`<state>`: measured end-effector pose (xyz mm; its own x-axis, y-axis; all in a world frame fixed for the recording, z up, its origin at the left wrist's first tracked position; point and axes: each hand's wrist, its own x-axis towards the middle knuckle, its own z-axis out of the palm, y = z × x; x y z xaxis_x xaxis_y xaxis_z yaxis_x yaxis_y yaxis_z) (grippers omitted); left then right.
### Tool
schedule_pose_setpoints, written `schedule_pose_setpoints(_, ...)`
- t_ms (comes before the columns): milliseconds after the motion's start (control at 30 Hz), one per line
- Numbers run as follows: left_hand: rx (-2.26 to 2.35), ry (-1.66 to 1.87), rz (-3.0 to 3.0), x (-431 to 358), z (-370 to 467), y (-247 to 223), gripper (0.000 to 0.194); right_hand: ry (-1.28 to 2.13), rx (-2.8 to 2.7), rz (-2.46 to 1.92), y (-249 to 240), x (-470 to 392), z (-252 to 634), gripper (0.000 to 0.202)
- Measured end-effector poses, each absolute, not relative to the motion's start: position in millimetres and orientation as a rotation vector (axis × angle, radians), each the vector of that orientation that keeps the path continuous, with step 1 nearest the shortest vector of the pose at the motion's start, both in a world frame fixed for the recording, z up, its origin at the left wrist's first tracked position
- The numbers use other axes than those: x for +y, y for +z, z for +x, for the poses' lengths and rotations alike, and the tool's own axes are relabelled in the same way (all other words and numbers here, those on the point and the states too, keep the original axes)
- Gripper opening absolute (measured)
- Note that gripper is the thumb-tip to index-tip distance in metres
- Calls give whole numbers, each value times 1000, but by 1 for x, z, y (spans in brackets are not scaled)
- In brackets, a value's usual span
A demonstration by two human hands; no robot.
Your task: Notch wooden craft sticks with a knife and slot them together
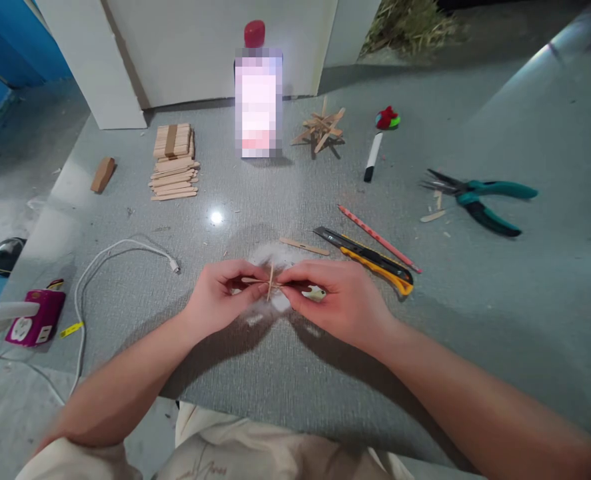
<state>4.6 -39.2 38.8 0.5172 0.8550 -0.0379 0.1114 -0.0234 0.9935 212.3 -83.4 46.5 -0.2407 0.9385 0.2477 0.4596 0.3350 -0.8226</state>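
- the person's left hand [228, 292] comes in from the lower left, its forearm slanting up across the grey tabletop [255, 357], thumb and fingers curled inward to a point.
- the right hand [342, 293] mirrors it from the lower right, back of the hand upward, forearm running down to the picture's lower right corner.
- the two sets of fingertips nearly meet, just above the tabletop and in front of the person's torso.
- the left hand grasps the crossed craft sticks [270, 277] between thumb and fingers; the right hand pinches them from the other side, its fingertips close to the crossing.
- the craft sticks are thin, flat, pale wood; one stands near upright in the view, crossing at least one other that runs roughly sideways between the hands. the fingers hide part of them, so the full count cannot be told.
- a whitish patch [269, 253] lies on the tabletop behind and beneath the hands.
- just beyond the right hand rests a loose craft stick [304, 246] with a small dark mark near its middle.
- to the right of that stick lies a yellow-and-black utility knife [371, 259], slanted, with a red patterned pencil [379, 238] alongside.
- farther back sits a spiky star-like cluster of wooden sticks [320, 129].
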Motion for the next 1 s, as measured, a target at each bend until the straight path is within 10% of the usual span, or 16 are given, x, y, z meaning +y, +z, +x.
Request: schedule_pose_setpoints(1000, 784, 862, 1862, -40, 4, 36, 11, 676, -1888, -1153, 38, -84, 214, 14)
